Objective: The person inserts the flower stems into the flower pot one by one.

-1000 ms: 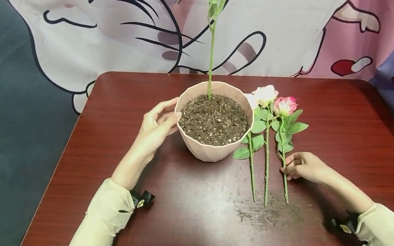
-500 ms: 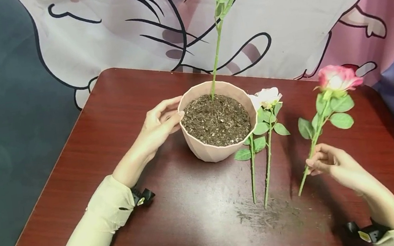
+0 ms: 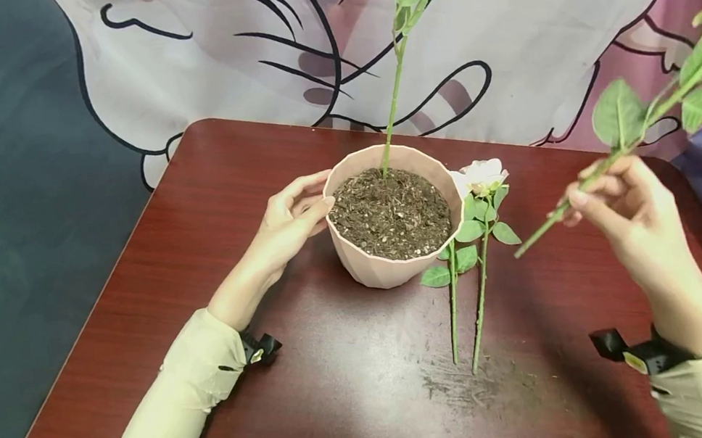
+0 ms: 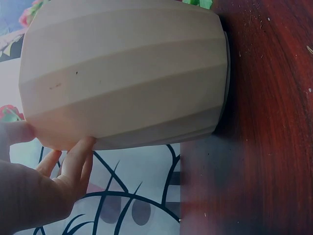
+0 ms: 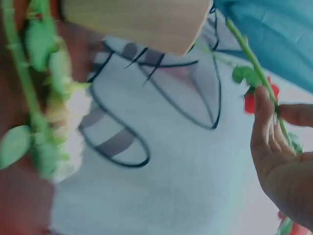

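Observation:
My left hand (image 3: 288,219) holds the side of a pale pink flowerpot (image 3: 390,272), thumb and fingertips at its rim. Dark soil (image 3: 390,214) fills the pot, and one tall rose (image 3: 394,100) stands in it, its bloom mostly cut off by the top of the head view. Raised above the table's right side, my right hand (image 3: 648,226) pinches the stem of a pink rose (image 3: 671,97) between thumb and fingers. That stem slants, its bare lower end pointing toward the pot; the bloom is partly outside the head view. In the right wrist view, the pinched stem (image 5: 249,54) shows up close.
Two more roses lie right of the pot, one a white rose (image 3: 482,177) with leaves, the other partly hidden behind the pot. Crumbs of soil (image 3: 463,384) are smeared on the red-brown table (image 3: 320,398). A cartoon-printed cloth (image 3: 538,28) hangs behind.
My right hand has lifted the pink rose off the table, up and to the right, tilting it so its bloom points right. My left hand stays at the pot.

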`<state>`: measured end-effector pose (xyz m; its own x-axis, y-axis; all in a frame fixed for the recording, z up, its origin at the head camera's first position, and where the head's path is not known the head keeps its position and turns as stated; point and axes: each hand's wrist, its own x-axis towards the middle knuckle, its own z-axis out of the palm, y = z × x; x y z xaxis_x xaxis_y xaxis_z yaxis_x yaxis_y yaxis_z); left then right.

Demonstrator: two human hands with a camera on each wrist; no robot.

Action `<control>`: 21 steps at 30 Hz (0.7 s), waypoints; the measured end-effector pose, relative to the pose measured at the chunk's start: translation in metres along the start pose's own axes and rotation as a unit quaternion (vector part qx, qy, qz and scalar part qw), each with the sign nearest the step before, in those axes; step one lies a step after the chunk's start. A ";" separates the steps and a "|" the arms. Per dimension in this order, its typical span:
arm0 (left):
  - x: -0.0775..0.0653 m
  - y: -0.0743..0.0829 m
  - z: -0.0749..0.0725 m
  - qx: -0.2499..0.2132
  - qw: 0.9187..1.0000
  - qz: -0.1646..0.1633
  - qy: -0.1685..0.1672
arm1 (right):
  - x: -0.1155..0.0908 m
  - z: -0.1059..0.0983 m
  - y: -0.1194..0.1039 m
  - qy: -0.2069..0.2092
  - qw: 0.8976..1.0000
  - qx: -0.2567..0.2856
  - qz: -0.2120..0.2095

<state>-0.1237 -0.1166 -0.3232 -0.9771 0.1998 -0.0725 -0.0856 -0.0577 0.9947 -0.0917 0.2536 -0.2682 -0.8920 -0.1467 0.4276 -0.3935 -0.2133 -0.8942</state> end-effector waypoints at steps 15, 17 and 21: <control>0.001 -0.002 0.000 -0.016 1.000 -0.002 0.004 | 0.079 0.054 0.054 -0.016 0.999 -0.030 0.018; 0.001 -0.002 0.000 -0.023 1.000 -0.004 0.004 | 0.082 0.057 0.066 -0.038 0.998 -0.059 0.006; 0.002 -0.003 0.000 -0.029 1.000 -0.007 0.001 | 0.087 0.058 0.085 -0.067 0.978 -0.192 -0.049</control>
<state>-0.1251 -0.1162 -0.3262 -0.9763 0.1982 -0.0871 -0.1107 -0.1117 0.9875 -0.1896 0.1666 -0.2998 -0.8185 -0.2737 0.5051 -0.5539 0.1426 -0.8203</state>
